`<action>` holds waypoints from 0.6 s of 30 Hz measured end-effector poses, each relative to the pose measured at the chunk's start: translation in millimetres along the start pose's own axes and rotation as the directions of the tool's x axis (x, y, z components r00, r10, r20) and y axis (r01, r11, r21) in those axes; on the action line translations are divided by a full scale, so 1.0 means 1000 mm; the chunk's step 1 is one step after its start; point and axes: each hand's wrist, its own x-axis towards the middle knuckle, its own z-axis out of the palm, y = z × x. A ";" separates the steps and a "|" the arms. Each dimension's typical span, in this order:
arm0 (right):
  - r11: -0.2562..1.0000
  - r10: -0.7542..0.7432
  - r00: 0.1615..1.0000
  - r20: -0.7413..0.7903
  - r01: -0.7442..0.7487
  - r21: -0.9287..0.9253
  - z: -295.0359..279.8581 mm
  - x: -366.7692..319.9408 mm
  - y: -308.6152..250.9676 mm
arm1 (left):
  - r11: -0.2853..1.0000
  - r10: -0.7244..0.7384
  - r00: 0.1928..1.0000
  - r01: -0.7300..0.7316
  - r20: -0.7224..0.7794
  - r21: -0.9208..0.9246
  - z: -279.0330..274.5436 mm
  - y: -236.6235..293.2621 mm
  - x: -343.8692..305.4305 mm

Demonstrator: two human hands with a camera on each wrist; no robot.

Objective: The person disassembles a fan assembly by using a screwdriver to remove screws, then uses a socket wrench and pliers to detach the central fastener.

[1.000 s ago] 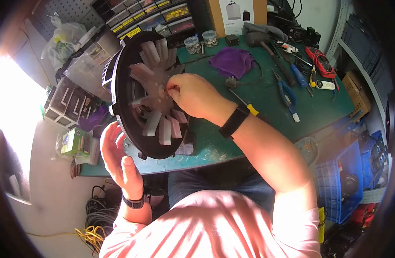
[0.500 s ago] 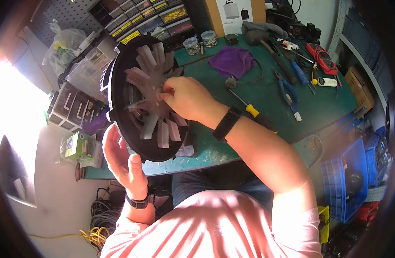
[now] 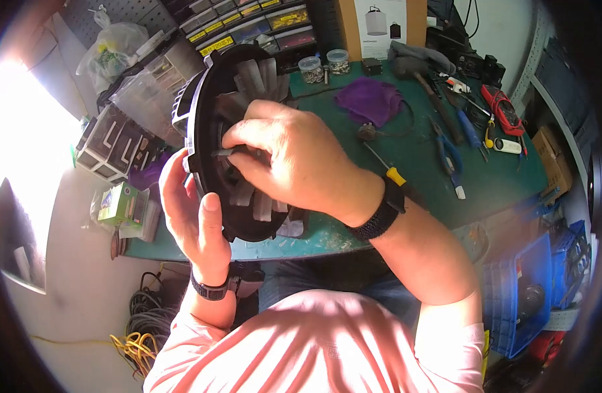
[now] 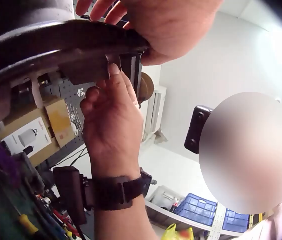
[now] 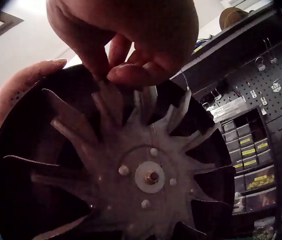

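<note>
A round black housing (image 3: pixel 252 227) stands tilted over the near table edge, with a metal fan (image 3: pixel 256 78) set inside it. My right hand (image 3: pixel 297 160) reaches across the front of the fan and pinches one blade (image 5: pixel 108 102) near its outer end, as the right wrist view shows. At the fan's centre, a pale washer and a brassy stud (image 5: pixel 151 177) show among several rivet heads. My left hand (image 3: pixel 197 226) holds the housing's left rim, fingers behind and thumb in front. The right hand covers the hub in the head view.
On the green table (image 3: pixel 327 229) lie a yellow-handled screwdriver (image 3: pixel 395 175), a purple cloth (image 3: pixel 368 101), blue-handled pliers (image 3: pixel 448 157), a hammer (image 3: pixel 438 108) and a red multimeter (image 3: pixel 503 110). Two jars of small parts (image 3: pixel 310 69) stand behind. A blue crate (image 3: pixel 518 285) sits at the right.
My right hand has moved from the fan's hub out to a blade on the left side. The left hand stays at the housing's rim, and the head view has shifted slightly.
</note>
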 end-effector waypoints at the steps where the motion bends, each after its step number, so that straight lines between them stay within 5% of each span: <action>1: 0.997 -0.060 0.998 -0.018 0.059 -0.047 0.001 0.001 0.003 | 1.000 -0.019 1.000 0.019 0.007 -0.003 0.000 0.001 0.000; 4: 0.980 -0.077 0.997 -0.014 0.073 -0.184 -0.001 0.004 0.001 | 1.000 -0.026 1.000 0.026 -0.001 0.004 -0.001 0.000 0.000; 11: 0.977 -0.152 0.986 -0.066 0.140 -0.159 -0.002 0.014 0.010 | 0.993 0.082 0.996 -0.079 -0.029 0.093 -0.003 -0.008 0.000; 18: 0.985 -0.142 0.989 -0.044 0.137 -0.107 -0.005 0.024 0.021 | 0.994 0.041 0.997 -0.035 -0.059 0.099 -0.003 -0.007 -0.004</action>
